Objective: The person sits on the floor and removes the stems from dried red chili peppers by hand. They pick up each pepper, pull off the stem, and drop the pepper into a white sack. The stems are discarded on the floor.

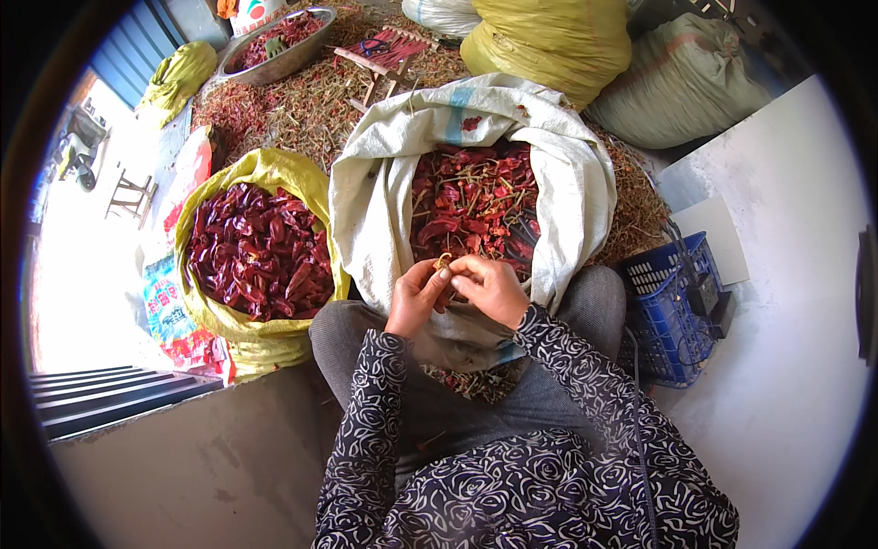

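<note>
A white woven sack [370, 206] with a rolled-down rim stands between my knees, holding dried red chillies [473, 199] mixed with stems. Over its near edge my left hand [417, 295] and my right hand [492, 288] meet at the fingertips. Between them is a small dried chilli stem end [443, 261], pinched by both thumbs and forefingers; part of what they grip is hidden by the fingers. At the left, a yellow woven sack [185, 274] is filled with glossy dark red dried chillies [257, 250].
Stems and chilli scraps [295, 117] litter the floor. Behind are a metal basin [302, 62] of chillies, a small wooden stool [363, 62] and full yellow [549, 48] and pale sacks [679, 82]. A blue plastic basket [669, 322] with a power strip stands at the right, beside a wall.
</note>
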A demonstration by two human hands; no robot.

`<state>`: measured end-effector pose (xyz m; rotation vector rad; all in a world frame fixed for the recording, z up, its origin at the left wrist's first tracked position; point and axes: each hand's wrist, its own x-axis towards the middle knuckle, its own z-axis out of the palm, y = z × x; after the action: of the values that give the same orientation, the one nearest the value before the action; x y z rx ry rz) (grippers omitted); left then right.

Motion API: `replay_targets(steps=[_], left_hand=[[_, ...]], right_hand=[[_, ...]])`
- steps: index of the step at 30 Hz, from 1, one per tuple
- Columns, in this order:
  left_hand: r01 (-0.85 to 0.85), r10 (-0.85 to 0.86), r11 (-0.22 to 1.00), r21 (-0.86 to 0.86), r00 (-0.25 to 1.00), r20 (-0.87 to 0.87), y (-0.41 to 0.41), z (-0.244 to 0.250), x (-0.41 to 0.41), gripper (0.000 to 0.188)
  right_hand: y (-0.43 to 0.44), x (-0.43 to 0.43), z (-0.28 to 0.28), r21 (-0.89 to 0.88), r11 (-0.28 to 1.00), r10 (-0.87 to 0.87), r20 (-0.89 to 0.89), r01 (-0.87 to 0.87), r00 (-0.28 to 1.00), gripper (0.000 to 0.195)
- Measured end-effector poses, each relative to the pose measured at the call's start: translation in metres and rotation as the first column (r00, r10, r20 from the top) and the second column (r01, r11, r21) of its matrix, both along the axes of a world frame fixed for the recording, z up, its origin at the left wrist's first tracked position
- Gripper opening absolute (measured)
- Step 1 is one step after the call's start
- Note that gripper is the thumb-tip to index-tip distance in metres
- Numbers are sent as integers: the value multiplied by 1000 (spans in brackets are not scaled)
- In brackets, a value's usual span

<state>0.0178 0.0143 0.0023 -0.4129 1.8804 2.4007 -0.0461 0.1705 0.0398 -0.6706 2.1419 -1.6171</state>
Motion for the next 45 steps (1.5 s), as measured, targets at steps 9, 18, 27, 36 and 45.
replay_targets(steps=[9, 18, 27, 36, 45], left_hand=[[181, -190, 974, -136, 980, -52, -2, 18, 16, 20], [60, -163, 912, -406, 961, -223, 1, 13, 16, 15], [-174, 148, 940, -295, 983, -109, -11, -10, 10, 25], [-104, 109, 989, -103, 993, 46, -7, 2, 8, 25], [-189, 177, 944, 271, 982, 67, 5, -19, -5, 28]], right_hand=[[1, -15, 6, 116, 989, 67, 163, -87, 984, 22], [13, -21, -5, -151, 977, -5, 691, 152, 723, 28], [26, -54, -5, 341, 936, -14, -203, 84, 979, 30], [9, -80, -39, 422, 876, -51, -400, 234, 915, 20], [-12, -26, -19, 27, 982, 187, 60, -189, 981, 25]])
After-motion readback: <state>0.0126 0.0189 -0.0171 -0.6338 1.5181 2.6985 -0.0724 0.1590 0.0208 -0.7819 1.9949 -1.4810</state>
